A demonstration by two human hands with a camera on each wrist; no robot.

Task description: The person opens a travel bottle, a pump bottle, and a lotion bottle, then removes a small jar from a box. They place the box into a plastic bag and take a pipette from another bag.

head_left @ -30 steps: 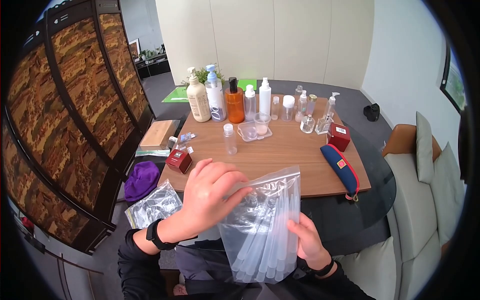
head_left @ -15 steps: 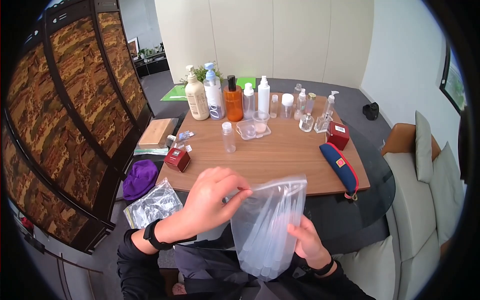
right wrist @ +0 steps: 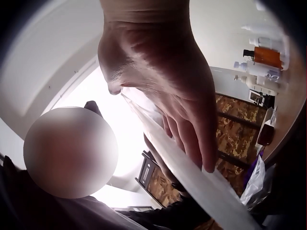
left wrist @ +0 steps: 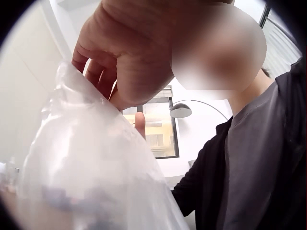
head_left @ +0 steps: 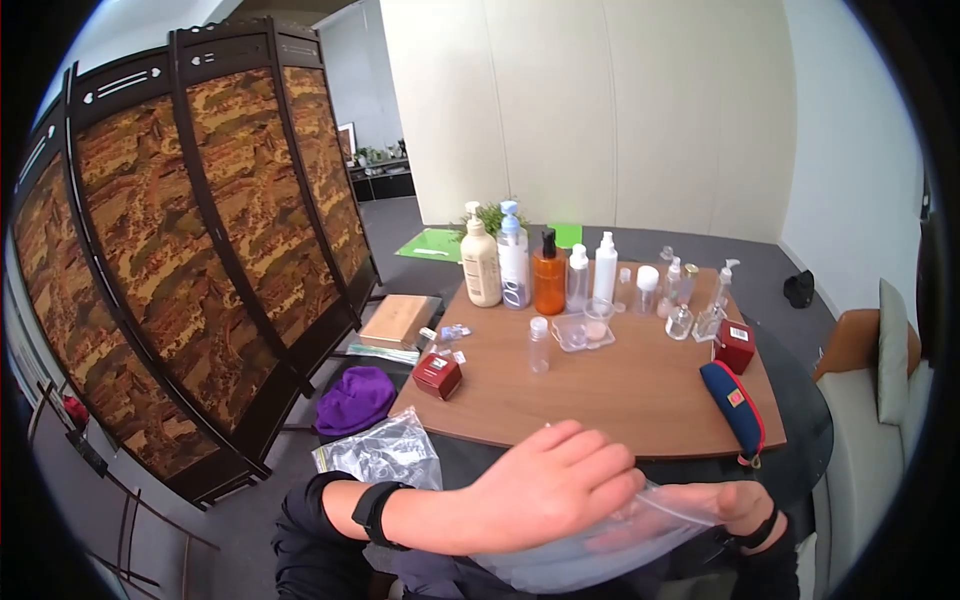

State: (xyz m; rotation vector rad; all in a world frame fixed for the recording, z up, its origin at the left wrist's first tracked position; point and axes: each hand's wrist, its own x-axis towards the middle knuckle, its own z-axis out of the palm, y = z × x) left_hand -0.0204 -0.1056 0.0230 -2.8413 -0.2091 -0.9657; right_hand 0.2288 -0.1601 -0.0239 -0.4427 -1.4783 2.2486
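Note:
A clear plastic zip bag [head_left: 590, 565] is held low at the near edge of the head view, tilted. Its upper part fills much of the left wrist view, where the plastic bag [left wrist: 96, 158] looks cloudy. My left hand [head_left: 560, 490] reaches across it and grips its upper edge with bent fingers. At the bag's right end, my right hand [head_left: 725, 500] holds the edge between thumb and fingers. In the right wrist view the fingers [right wrist: 187, 129] lie rather straight along the plastic. The tubes inside are hidden by my left hand and the blur.
Pump bottles [head_left: 482, 262], small clear bottles [head_left: 678, 322] and a lidded clear case [head_left: 583, 333] stand on the wooden table [head_left: 600, 400]. Red boxes [head_left: 437, 376], a navy pencil case [head_left: 735, 405], a purple cloth [head_left: 355, 400] and another plastic bag [head_left: 385, 450] lie around.
The head view has shifted, so the table sits lower. The bag has gone from upright to tilted and lower right. My left hand has moved across it; the right hand has shifted to its right end.

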